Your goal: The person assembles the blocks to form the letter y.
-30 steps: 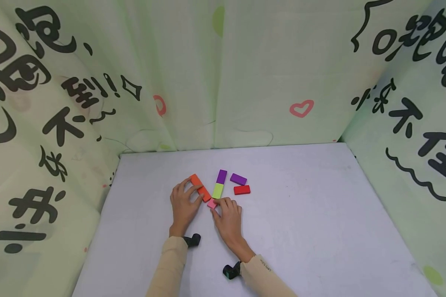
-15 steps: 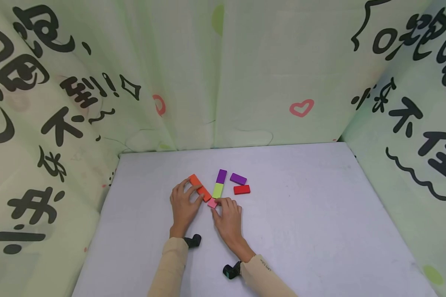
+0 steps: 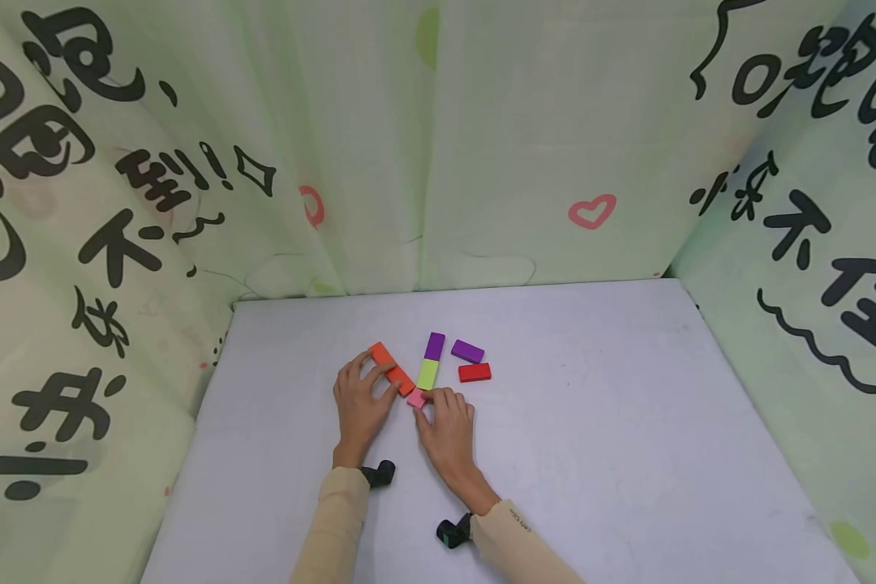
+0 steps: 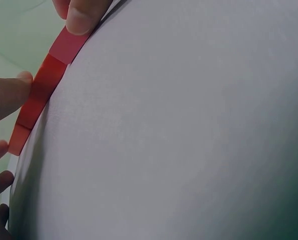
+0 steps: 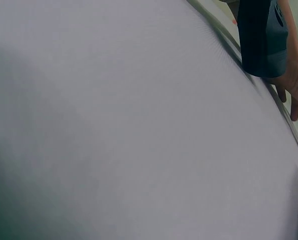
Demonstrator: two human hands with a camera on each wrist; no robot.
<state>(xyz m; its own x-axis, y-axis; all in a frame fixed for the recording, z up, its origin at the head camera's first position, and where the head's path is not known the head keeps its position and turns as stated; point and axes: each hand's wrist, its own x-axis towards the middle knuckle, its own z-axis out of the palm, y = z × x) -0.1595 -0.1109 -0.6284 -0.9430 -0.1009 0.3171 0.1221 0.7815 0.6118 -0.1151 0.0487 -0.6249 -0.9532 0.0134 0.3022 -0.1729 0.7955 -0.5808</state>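
Observation:
Two orange blocks [image 3: 403, 384] lie end to end in a slanting row on the white table. My left hand [image 3: 361, 410] holds this row along its left side, thumb near the lower end and fingertips farther up. A pink block [image 3: 415, 399] sits at the row's lower end, pinched between thumb and index finger of my right hand [image 3: 448, 434]. In the left wrist view the pink block [image 4: 67, 46] meets the end of an orange block [image 4: 44, 82]. A yellow-green block [image 3: 427, 375] rises from beside the pink one, with a purple block [image 3: 434, 346] at its far end.
Right of these lie a second purple block [image 3: 468, 351] and a red block [image 3: 474, 372], close together. Black wrist cameras [image 3: 454, 533] jut inward from both sleeves. A printed curtain [image 3: 496, 162] stands behind the table [image 3: 591, 454] and along both sides.

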